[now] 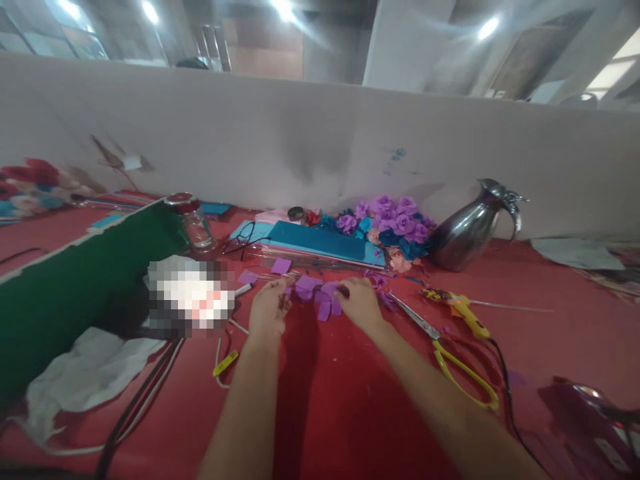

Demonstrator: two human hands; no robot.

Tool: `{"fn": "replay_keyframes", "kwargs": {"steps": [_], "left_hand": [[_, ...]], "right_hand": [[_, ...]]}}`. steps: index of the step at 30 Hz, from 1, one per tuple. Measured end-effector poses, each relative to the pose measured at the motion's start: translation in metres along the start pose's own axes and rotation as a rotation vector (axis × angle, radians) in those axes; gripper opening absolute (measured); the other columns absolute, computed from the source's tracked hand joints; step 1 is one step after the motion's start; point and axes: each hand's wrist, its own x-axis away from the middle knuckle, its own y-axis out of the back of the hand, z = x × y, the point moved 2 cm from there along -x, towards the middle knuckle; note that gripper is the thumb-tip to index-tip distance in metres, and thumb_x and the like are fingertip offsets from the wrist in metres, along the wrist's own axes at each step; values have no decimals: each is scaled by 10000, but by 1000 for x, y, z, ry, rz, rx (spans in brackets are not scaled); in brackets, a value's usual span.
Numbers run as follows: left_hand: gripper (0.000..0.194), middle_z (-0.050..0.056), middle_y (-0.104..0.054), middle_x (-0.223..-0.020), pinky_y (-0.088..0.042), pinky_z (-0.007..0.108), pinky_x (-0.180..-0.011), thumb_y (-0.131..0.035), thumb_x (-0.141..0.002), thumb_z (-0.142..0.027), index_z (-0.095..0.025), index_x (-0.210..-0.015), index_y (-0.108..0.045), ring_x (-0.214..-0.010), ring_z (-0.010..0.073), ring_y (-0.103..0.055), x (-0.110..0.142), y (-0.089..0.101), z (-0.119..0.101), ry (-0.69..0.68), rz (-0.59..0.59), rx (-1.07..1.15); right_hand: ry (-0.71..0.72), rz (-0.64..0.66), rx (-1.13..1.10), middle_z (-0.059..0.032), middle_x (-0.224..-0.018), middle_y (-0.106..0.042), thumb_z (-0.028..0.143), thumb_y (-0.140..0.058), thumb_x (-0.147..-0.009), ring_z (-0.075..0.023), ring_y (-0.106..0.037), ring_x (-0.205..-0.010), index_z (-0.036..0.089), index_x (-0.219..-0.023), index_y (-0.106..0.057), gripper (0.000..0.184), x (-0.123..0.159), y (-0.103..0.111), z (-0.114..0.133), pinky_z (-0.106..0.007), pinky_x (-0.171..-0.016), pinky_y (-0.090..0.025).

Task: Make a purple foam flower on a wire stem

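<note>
Small cut pieces of purple paper (309, 288) lie in a loose cluster on the red tabletop between my hands. My left hand (269, 308) is at the left side of this cluster with its fingers curled in. A sliver of purple shows by its fingertips, but what they hold, if anything, is hidden. At the right end of the cluster, my right hand (361, 305) has its bent fingertips closed on a purple paper piece (329, 291). A single purple square (281, 266) lies just beyond my left hand.
Yellow-handled scissors (435, 337) and a yellow glue gun (467, 315) with a cord lie to the right. Purple paper flowers (395, 217), a steel jug (467, 227), blue sheets (320, 241) with glasses (245, 241), and a glass jar (197, 227) stand behind. A green panel (90, 287) is left.
</note>
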Motion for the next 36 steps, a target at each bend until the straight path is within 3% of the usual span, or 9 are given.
{"fn": "replay_keyframes", "kwargs": {"steps": [5, 12, 16, 19, 23, 29, 32, 36], "left_hand": [[101, -3, -652, -679, -306, 118, -355, -653, -638, -84, -127, -713, -603, -391, 10, -429, -4, 1, 0, 34, 46, 69], [67, 30, -685, -745, -240, 110, -326, -630, -663, -87, -125, -697, -586, -385, 6, -398, -2, -1, 2, 64, 99, 46], [75, 29, -686, -738, -205, 112, -322, -623, -658, -89, -129, -701, -576, -384, 8, -389, -1, -2, 2, 74, 126, 10], [96, 39, -688, -742, -196, 111, -328, -623, -640, -84, -134, -663, -545, -391, 8, -392, 1, -3, 2, 78, 152, 11], [114, 38, -683, -729, -194, 116, -337, -636, -618, -94, -139, -642, -534, -396, 11, -396, 2, -4, 1, 70, 149, 15], [112, 38, -683, -718, -169, 129, -349, -637, -592, -110, -144, -629, -536, -386, 13, -379, 3, -6, 2, 71, 150, -31], [110, 40, -679, -665, -179, 150, -356, -630, -616, -102, -143, -580, -535, -362, 25, -392, 6, -10, 4, 30, 197, -192], [172, 3, -631, -526, -285, 181, -391, -645, -633, -35, -152, -535, -566, -358, 84, -504, 8, -14, 16, -10, 211, -442]], "right_hand": [[-44, -21, -9, -57, -809, -717, 120, -578, -772, -212, -584, -842, 198, -739, -678, 130, -4, -4, -3, -345, -831, -381], [-9, -36, -120, -42, -815, -700, 146, -553, -814, -217, -570, -855, 208, -832, -675, 138, 13, 10, 8, -321, -769, -423], [169, 4, -85, -57, -882, -715, 131, -524, -848, -243, -541, -908, 217, -858, -698, 195, 30, 11, 15, -375, -838, -416], [286, 63, -64, -49, -931, -725, 49, -509, -799, -249, -527, -965, 224, -880, -721, 286, 39, 11, 15, -387, -888, -411], [204, 17, -72, -36, -929, -727, -2, -495, -718, -237, -544, -953, 223, -866, -726, 355, 41, 14, 4, -367, -889, -422], [51, -11, 9, -49, -923, -734, 93, -513, -779, -236, -586, -900, 227, -872, -717, 262, 37, 16, -19, -385, -881, -403], [14, 1, 36, -51, -943, -735, 132, -542, -782, -237, -600, -899, 225, -919, -710, 236, 42, 18, -26, -383, -880, -401], [-7, 35, 64, -62, -908, -728, 153, -558, -780, -239, -602, -888, 211, -878, -707, 187, 47, 19, -31, -381, -874, -403]]}}
